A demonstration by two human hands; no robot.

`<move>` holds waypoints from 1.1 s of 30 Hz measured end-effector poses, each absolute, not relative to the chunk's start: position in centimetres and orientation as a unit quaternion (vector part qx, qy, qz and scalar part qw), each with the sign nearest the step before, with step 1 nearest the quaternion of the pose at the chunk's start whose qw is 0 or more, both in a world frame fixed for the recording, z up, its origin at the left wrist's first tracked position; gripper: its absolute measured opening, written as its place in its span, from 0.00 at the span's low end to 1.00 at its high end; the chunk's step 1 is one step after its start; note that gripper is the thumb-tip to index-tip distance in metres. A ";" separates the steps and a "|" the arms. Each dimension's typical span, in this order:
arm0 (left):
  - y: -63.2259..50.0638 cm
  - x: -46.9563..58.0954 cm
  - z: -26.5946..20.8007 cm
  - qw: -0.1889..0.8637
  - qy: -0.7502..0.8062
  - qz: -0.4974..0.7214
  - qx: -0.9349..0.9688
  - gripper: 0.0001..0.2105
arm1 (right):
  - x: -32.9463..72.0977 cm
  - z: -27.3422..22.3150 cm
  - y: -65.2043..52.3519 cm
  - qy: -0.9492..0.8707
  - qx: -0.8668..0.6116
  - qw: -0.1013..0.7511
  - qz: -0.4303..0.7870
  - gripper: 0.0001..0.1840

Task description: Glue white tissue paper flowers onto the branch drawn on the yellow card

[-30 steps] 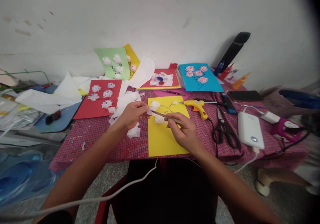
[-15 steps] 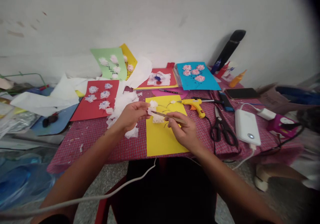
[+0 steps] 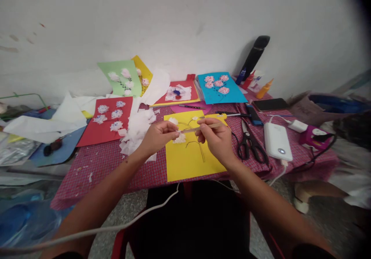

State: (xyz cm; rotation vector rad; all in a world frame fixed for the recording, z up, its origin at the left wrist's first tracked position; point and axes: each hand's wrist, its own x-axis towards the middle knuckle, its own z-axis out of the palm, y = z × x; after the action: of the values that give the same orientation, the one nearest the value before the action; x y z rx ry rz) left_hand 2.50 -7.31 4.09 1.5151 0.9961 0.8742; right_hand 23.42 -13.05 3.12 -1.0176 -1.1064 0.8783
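Observation:
My right hand (image 3: 216, 137) grips a thin wooden stick (image 3: 191, 130), held almost level above a yellow sheet (image 3: 185, 164). At the stick's left end, the fingers of my left hand (image 3: 162, 135) are pinched together round a small piece of white tissue paper, mostly hidden by the fingertips. Beneath the hands, the yellow sheet carries white tissue flowers (image 3: 179, 138) and drawn stems (image 3: 201, 151). Just beyond my right hand lies a yellow glue gun (image 3: 222, 116), partly covered by it. Left of the sheet is a pile of cut tissue pieces (image 3: 139, 126).
Black scissors (image 3: 252, 147), a white power bank (image 3: 277, 141) and a phone (image 3: 269, 104) lie at right. Finished flower cards in red (image 3: 87, 133), green (image 3: 108, 68) and blue (image 3: 240, 93) stand or lie behind. A white cable (image 3: 130, 222) crosses my lap.
The stick's dark tip and the tissue piece, visible between my hands before, are now hidden at my left fingertips. My right hand has moved slightly right, and the view has shifted.

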 end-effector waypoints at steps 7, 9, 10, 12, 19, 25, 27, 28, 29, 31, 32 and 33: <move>-6.9 4.0 4.9 0.452 0.381 0.333 0.735 0.09 | 26.4 6.2 -11.4 -0.553 -0.425 0.561 0.447 0.17; -6.1 5.2 5.3 0.408 0.375 0.328 0.765 0.08 | 27.1 7.5 -10.4 -0.600 -0.474 0.548 0.340 0.17; -5.6 5.9 5.4 0.385 0.372 0.326 0.779 0.08 | 27.3 8.0 -9.7 -0.614 -0.502 0.542 0.278 0.17; -4.4 7.5 5.5 0.345 0.366 0.316 0.805 0.08 | 27.7 8.7 -8.2 -0.631 -0.547 0.521 0.174 0.14; 0.3 12.3 4.6 0.272 0.363 0.244 0.857 0.11 | 29.3 8.9 -3.5 -0.693 -0.538 0.424 0.227 0.06; 3.4 13.5 2.8 0.258 0.330 0.207 0.884 0.04 | 30.5 7.5 -1.9 -0.688 -0.599 0.375 0.165 0.13; 4.1 13.7 2.1 0.247 0.324 0.198 0.891 0.04 | 30.5 6.8 -1.4 -0.686 -0.606 0.372 0.154 0.13; 4.4 13.7 1.8 0.242 0.323 0.196 0.893 0.05 | 30.5 6.4 -1.3 -0.687 -0.607 0.369 0.154 0.12; 4.6 13.7 1.5 0.237 0.323 0.194 0.895 0.05 | 30.5 6.2 -1.1 -0.687 -0.608 0.367 0.155 0.12; 4.9 13.8 1.2 0.227 0.324 0.195 0.898 0.06 | 30.5 5.6 -1.0 -0.685 -0.611 0.364 0.158 0.12; 4.9 13.7 1.1 0.226 0.321 0.196 0.899 0.06 | 30.5 5.4 -0.9 -0.683 -0.614 0.362 0.159 0.11; 4.9 13.7 1.1 0.227 0.317 0.197 0.899 0.06 | 30.5 5.2 -0.9 -0.682 -0.617 0.360 0.159 0.11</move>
State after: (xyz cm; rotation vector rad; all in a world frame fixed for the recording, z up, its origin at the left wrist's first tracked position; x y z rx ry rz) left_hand 13.72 4.94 1.13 2.4789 0.8743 0.5432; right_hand 30.45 -0.88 5.17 -1.5891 -1.7570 0.4107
